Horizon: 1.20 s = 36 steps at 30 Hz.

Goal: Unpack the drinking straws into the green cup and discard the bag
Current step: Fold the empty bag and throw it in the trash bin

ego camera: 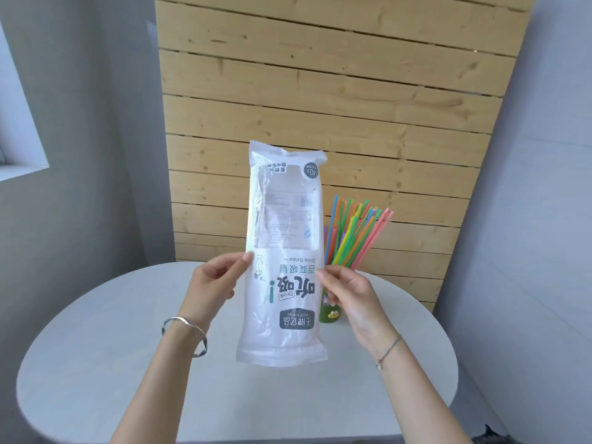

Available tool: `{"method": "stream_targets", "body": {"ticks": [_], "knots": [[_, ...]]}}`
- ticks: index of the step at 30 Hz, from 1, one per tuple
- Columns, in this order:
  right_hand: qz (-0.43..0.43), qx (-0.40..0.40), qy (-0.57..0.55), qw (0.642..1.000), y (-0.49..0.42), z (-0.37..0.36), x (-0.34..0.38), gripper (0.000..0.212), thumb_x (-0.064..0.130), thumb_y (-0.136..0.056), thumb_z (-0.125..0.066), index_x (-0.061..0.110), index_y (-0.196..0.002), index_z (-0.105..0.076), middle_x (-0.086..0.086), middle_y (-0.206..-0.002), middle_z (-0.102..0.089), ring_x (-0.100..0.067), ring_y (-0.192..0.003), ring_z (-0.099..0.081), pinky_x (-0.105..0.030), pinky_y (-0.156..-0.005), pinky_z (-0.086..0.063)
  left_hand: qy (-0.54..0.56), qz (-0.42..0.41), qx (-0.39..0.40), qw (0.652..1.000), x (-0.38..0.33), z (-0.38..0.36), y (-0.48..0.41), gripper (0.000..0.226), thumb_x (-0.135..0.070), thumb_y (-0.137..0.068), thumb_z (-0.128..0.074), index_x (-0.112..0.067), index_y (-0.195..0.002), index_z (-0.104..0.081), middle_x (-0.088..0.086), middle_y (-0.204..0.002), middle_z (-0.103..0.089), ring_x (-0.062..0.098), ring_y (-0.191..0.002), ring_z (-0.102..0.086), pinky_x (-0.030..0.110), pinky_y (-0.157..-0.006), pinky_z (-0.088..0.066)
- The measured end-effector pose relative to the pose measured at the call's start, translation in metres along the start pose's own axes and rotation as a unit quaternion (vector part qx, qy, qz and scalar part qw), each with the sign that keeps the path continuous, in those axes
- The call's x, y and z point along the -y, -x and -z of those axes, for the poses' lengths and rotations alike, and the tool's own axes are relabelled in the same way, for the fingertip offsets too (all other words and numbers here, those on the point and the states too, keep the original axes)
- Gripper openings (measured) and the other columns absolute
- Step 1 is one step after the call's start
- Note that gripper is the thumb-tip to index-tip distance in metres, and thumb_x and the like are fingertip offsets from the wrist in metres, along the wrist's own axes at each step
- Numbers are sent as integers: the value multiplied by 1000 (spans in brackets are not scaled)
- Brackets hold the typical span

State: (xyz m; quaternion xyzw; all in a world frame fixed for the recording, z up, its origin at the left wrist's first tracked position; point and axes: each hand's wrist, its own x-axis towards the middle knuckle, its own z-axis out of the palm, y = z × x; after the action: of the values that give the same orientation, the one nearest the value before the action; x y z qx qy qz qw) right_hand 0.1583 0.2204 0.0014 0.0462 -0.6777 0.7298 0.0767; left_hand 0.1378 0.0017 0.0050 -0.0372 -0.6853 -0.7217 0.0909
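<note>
I hold the straw bag (283, 238) upright and upside down above the table; it is white and clear plastic and looks empty. My left hand (214, 282) pinches its left edge and my right hand (347, 291) pinches its right edge, both at mid height. Behind the bag and my right hand stands the green cup (330, 314), mostly hidden, with a small frog figure on its front. Several coloured drinking straws (355, 233) fan up out of the cup toward the right.
A round white table (96, 347) lies under my arms. A wooden slat panel (336, 91) leans against the wall behind it. Grey walls flank both sides, with a window ledge (22, 169) at the far left. A dark object (490, 435) shows at the bottom right.
</note>
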Motion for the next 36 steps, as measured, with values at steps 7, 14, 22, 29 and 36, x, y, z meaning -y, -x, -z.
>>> {"method": "stream_targets", "body": {"ticks": [7, 14, 22, 29, 36], "knots": [[-28, 49, 70, 996, 23, 38, 21, 14, 16, -82, -68, 7, -93, -69, 6, -45, -52, -6, -34, -33, -14, -39, -29, 19, 18, 118, 993, -10, -33, 18, 34, -49, -63, -70, -21, -82, -69, -7, -41, -48, 7, -33, -36, 14, -41, -35], [-51, -21, 68, 996, 65, 112, 41, 44, 48, -58, -75, 11, -81, -74, -7, -72, -74, -18, -72, -71, -22, -67, -56, 71, 59, 237, 967, -6, -108, 41, 39, -42, -74, -68, -4, -80, -69, 6, -78, -77, 14, -64, -73, 25, -62, -59], [-86, -145, 162, 972, 127, 213, 27, 27, 17, -82, -68, -3, -95, -57, -10, -95, -71, -12, -82, -68, -30, -81, -58, -25, 66, 395, 916, 40, -208, 81, 25, -11, -87, -66, -4, -110, -60, 3, -98, -72, 14, -84, -66, 25, -76, -56], [-117, -337, 239, 903, 171, 303, 13, 35, 3, -74, -76, 12, -92, -46, -12, -89, -65, -21, -74, -60, -25, -63, -47, -184, 33, 408, 894, 69, -247, 96, 40, -31, -89, -62, -24, -124, -45, 0, -122, -61, 18, -93, -66, 22, -79, -51], [-313, -290, 306, 851, 226, 364, -38, 17, 2, -72, -76, 6, -81, -63, -14, -93, -62, -22, -83, -57, -28, -70, -45, -211, 41, 391, 895, 79, -248, 84, 41, -28, -90, -61, -21, -128, -47, 1, -122, -60, 27, -99, -66, 35, -85, -53]]}}
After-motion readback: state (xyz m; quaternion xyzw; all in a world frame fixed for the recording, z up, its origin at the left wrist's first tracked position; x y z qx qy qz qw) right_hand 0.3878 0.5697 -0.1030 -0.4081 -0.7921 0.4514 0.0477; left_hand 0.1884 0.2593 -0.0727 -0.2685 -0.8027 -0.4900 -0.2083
